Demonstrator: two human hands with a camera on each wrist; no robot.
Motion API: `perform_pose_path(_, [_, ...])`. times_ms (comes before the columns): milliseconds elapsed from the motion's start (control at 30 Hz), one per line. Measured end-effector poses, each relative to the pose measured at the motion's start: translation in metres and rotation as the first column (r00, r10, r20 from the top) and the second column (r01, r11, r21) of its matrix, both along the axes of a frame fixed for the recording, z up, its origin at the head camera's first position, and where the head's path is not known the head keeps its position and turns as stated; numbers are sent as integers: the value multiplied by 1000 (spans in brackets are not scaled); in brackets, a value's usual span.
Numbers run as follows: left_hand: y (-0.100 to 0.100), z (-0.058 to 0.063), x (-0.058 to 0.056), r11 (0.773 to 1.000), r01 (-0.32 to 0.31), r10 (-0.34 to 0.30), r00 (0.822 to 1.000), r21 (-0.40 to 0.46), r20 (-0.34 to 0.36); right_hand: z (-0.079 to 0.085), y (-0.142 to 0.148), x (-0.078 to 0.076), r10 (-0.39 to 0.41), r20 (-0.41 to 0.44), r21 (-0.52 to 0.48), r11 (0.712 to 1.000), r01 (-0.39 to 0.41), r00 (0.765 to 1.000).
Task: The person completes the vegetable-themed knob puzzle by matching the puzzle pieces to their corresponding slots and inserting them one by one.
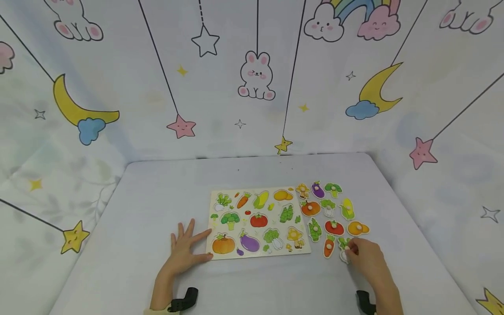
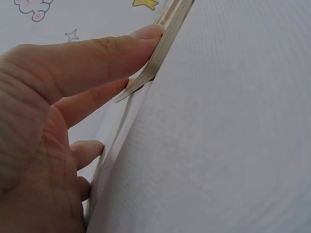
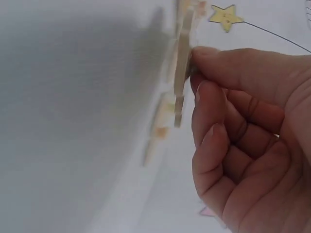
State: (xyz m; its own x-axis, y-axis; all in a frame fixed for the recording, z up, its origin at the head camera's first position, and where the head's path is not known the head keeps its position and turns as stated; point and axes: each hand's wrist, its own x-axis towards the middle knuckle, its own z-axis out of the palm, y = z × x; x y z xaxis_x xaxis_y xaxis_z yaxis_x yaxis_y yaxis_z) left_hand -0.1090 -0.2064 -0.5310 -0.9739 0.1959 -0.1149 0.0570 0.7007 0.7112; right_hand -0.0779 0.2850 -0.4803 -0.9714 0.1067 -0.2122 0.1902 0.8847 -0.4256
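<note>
A wooden vegetable puzzle board (image 1: 246, 253) lies flat, its printed pictures facing up. My left hand (image 1: 183, 250) is spread at its left edge, thumb on the near corner and index fingertip on the side; in the left wrist view the thumb (image 2: 121, 43) rests on the board's corner. To the right of the board, my right hand (image 1: 368, 258) pinches the white radish puzzle piece (image 1: 344, 256) with green leaves by its knob. Seen edge-on in the right wrist view, the piece (image 3: 182, 63) stands off the tabletop; the other fingers curl beneath the thumb.
Several knobbed vegetable pieces lie right of the board, among them a carrot (image 1: 329, 246), a tomato (image 1: 334, 228), a pumpkin (image 1: 310, 208), an eggplant (image 1: 317, 190) and corn (image 1: 348, 209). A white cloth covers the table (image 1: 157, 188); a patterned curtain (image 1: 220, 96) hangs behind.
</note>
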Motion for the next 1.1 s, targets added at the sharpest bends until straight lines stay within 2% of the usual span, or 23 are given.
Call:
perform_pose_path(100, [1,0,-1,1000,-2,2,1000,-13,9,9,-11,-5,70,-75,-41,996,-73,995])
perform_pose_path(200, [1,1,-2,1000,-9,9,1000,-10,1,14,-32,-19,200,-152,-75,974,-213,968])
perform_pose_path(367, [2,-2,-3,1000,-12,12,1000,-2,-18,15,-73,-41,396,-172,-103,904,-416,902])
perform_pose_path(433, [3,-3,-3,1000,-13,13,1000,-6,-14,13,-88,-48,464,-179,-99,869,-485,868])
perform_pose_path(533, [3,-4,-3,1000,-17,17,1000,-16,-1,10,-106,-55,554,-192,-81,813,-576,810])
perform_pose_path(633, [2,-4,-3,1000,-19,19,1000,-24,10,6,-120,-61,605,-180,-71,778,-624,776])
perform_pose_path(933, [3,-3,-2,1000,-22,22,1000,-22,16,-7,-138,-69,661,-125,-67,739,-671,740])
perform_pose_path(1100, [3,-3,-2,999,-26,26,1000,-24,17,-9,-139,-70,656,-118,-75,743,-665,746])
